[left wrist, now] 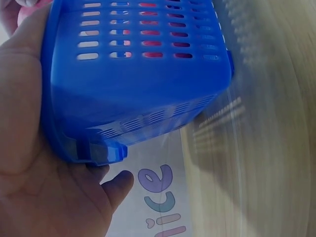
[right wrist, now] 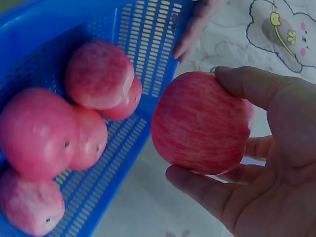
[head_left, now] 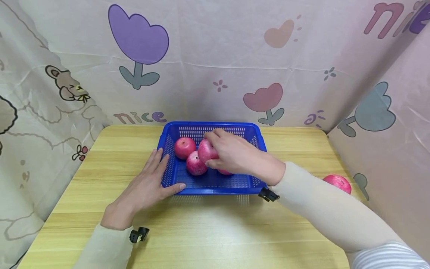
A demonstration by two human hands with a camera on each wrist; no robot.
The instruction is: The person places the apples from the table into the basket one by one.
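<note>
My right hand [head_left: 231,149] grips a red apple [right wrist: 200,123] between thumb and fingers, above the blue plastic basket [head_left: 213,191]. More red apples lie inside: one at the back left [head_left: 184,148], a streaked one [head_left: 196,164] in front of it, and another [head_left: 224,172] mostly hidden under the right hand. My left hand [head_left: 147,186] rests against the basket's front left corner, its fingers straight along the left side and its thumb over the front rim. In the left wrist view the palm lies along the basket's rim [left wrist: 47,98].
Another apple [head_left: 337,183] lies on the wooden table [head_left: 201,231] at the right, beyond the right forearm. A printed cloth [head_left: 208,48] hangs behind the table and along both sides. Each wrist carries a small black mount [head_left: 139,234].
</note>
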